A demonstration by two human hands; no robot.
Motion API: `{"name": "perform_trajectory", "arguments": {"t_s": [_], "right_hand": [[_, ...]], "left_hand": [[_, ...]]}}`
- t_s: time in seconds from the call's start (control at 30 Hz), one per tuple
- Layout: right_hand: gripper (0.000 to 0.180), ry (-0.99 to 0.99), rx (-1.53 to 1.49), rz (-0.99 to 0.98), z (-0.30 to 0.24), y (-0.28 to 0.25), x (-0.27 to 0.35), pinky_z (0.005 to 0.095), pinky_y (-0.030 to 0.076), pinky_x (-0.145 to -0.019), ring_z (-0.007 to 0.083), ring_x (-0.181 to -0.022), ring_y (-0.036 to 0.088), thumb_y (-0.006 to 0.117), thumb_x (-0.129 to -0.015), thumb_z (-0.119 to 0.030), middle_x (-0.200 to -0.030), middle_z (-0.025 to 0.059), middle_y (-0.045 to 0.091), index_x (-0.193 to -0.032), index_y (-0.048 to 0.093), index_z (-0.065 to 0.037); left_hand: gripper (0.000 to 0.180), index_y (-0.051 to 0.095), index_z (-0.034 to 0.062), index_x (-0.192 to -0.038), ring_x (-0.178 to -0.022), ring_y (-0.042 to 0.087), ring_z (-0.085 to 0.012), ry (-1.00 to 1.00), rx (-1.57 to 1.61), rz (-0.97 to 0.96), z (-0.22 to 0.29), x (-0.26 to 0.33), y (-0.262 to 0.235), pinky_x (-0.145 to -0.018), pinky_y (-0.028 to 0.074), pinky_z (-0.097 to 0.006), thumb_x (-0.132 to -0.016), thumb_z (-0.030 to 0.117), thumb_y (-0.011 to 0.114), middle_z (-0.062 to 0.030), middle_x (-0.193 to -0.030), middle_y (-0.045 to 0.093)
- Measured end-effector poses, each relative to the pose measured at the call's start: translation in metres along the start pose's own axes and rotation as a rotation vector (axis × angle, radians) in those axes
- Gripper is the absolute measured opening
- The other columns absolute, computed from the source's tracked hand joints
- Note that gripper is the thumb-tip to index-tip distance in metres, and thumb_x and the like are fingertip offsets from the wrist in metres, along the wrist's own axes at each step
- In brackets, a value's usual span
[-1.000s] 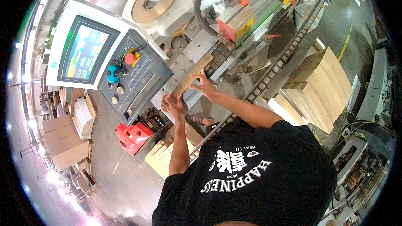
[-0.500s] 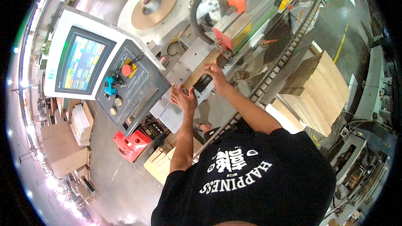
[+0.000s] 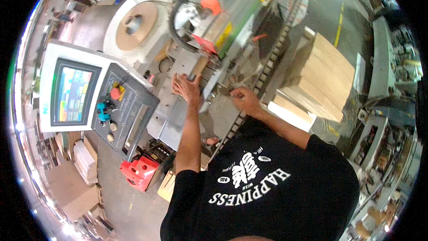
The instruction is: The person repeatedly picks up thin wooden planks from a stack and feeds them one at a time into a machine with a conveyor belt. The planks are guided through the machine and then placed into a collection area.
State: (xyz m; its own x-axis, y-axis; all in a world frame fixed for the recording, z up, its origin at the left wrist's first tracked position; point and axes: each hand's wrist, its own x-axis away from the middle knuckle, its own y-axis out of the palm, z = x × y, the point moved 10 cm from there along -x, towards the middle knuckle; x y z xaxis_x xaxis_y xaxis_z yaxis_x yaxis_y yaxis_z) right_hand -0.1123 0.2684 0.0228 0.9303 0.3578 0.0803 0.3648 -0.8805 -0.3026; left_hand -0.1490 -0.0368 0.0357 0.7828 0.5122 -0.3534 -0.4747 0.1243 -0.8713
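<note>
My left hand (image 3: 186, 88) lies over the metal bed (image 3: 167, 116) of a machine, its fingers spread and stretched out. Its fingertips are beside a small dark block (image 3: 191, 77) and a narrow wooden strip (image 3: 200, 65). That strip runs toward a red guard plate (image 3: 205, 43); its far end is hidden there. To the right, my right hand (image 3: 245, 100) is held apart from the bed, near a ribbed chain track (image 3: 267, 64). Its fingers are curled in, and blur hides whether anything small is inside them.
A control panel with a lit screen (image 3: 76, 93) and a red stop button (image 3: 116, 93) stands at left. Behind is a brown tape roll (image 3: 136, 26) on a white disc. Stacked wooden boards (image 3: 318, 78) are at right. A red plastic-bodied unit (image 3: 139, 173) sits on the floor.
My right hand has drawn back from the strip toward my body, fingers curling. The left hand has shifted forward along the bed, toward the guard plate. The head view has also moved.
</note>
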Motion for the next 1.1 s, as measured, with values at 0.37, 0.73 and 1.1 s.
{"name": "perform_trajectory", "arguments": {"t_s": [0.37, 0.73, 1.1], "right_hand": [[0.072, 0.399, 0.996, 0.070, 0.117, -0.158, 0.150, 0.0490, 0.045, -0.118, 0.0370, -0.146, 0.048, 0.075, -0.089, -0.018, -0.156, 0.0189, 0.051, -0.153, 0.045, -0.001], [0.054, 0.285, 1.085, -0.003, 0.140, -0.179, 0.137, 0.0548, 0.050, -0.106, 0.0428, -0.124, 0.062, 0.051, -0.096, -0.005, -0.139, 0.0196, 0.065, -0.150, 0.055, -0.008], [0.060, 0.105, 1.155, -0.226, -0.024, -0.112, 0.077, 0.0492, 0.047, -0.100, 0.0359, -0.117, 0.061, 0.072, -0.074, -0.006, -0.121, 0.0161, 0.072, -0.134, 0.068, -0.005]], "left_hand": [[0.082, 0.041, 0.0039, -0.156, -0.146, 0.034, -0.0458, 0.093, -0.080, 0.012, -0.049, 0.094, -0.027, -0.115, 0.029, -0.065, -0.101, 0.058, 0.068, -0.0230, -0.164, 0.032], [0.072, 0.049, 0.0066, -0.150, -0.148, 0.039, -0.0387, -0.104, 0.083, 0.004, -0.065, 0.105, -0.043, -0.122, 0.022, -0.058, -0.095, 0.046, 0.075, -0.0183, -0.158, 0.046], [0.093, 0.042, 0.0055, -0.162, -0.160, 0.029, -0.0358, 0.699, 0.351, -0.674, 0.156, 0.192, -0.069, -0.133, 0.021, -0.053, -0.089, 0.050, 0.079, -0.0172, -0.170, 0.037]]}}
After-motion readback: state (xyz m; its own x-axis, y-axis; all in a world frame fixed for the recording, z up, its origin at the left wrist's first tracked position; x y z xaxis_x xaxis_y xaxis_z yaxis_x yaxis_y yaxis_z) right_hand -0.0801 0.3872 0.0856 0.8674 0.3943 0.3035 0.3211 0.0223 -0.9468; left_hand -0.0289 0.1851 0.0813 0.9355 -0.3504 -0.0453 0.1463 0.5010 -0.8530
